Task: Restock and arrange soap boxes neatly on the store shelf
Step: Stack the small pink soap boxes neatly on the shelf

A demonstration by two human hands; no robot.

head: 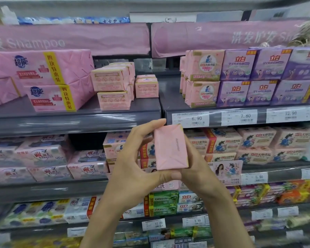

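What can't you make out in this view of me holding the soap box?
Head view:
- Soap box: front label turned away; only the folded back shows.
- Right hand: fingers hidden behind the box, grip unclear.
- Lower-right price tags: blurred.
- Boxes behind the left hand: partly covered by it.

I saw the soap box [170,147] was plain pale pink with a thin gold edge. The big packs [43,68] carried a yellow band on pink, the right-hand boxes [238,64] were purple, and the shelf [61,120] was dark grey.
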